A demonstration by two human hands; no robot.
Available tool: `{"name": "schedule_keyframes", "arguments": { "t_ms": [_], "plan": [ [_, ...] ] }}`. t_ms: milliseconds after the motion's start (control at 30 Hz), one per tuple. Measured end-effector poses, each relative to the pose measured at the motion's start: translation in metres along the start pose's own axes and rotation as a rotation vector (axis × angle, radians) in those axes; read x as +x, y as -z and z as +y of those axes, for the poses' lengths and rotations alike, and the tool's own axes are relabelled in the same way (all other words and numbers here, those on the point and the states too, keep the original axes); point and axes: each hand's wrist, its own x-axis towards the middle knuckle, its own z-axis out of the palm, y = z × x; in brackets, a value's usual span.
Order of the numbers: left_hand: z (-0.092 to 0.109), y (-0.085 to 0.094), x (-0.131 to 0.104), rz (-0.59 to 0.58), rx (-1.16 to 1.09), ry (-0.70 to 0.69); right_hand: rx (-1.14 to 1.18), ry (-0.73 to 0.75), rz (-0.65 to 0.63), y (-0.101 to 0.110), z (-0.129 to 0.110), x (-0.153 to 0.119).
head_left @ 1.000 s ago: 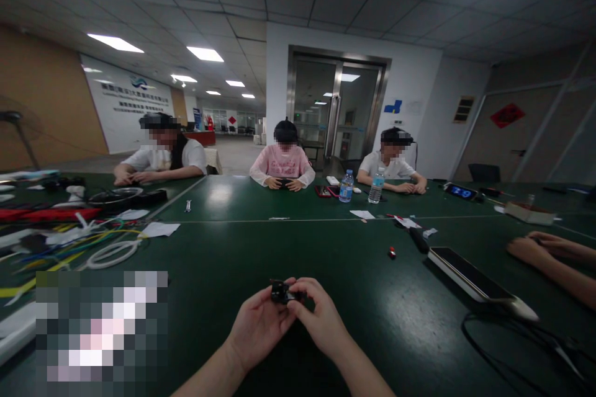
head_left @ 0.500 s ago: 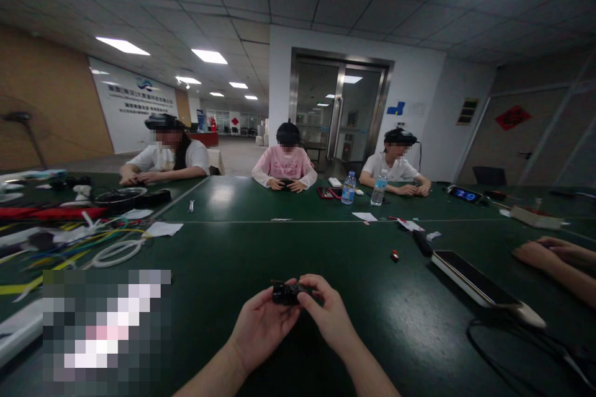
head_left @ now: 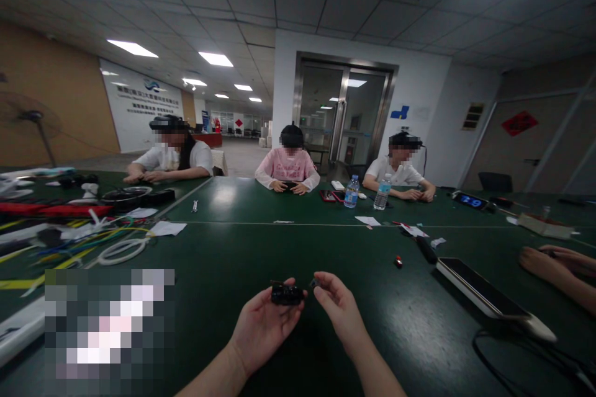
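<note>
1. The left hand [head_left: 263,325] was partly curled, palm upward, holding a glossy black part [head_left: 286,295] between its thumb and fingers.
2. The black part was raised over the green surface [head_left: 223,260], about midway between its left and right sides and well short of its far edge.
3. The right hand [head_left: 342,310] was narrowed to a pinch, thumb and fingertips on a small dark piece [head_left: 313,283]; too little of that piece showed to tell its shape.
4. The two held things appeared just apart, the small piece on the right of the black part.
5. The black part looked light and stiff, probably hard plastic, and its shine suggested a slightly slippery skin; its body seemed the best place to grip, clear of the thin strip [head_left: 278,282] along its top, which might be fragile.
6. The small piece looked very light and easily dropped, so a gentle fingertip hold by its edges seemed right.
7. Nearer the surface's right edge lay a dark-screened device [head_left: 482,288].
</note>
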Motion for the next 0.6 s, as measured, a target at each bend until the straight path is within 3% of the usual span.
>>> {"name": "schedule_keyframes", "arguments": {
  "t_ms": [600],
  "plan": [
    [-0.001, 0.002, 0.001, 0.041, -0.005, -0.022, 0.103, -0.03, 0.186, 0.011, 0.006, 0.003]
  ]
}}
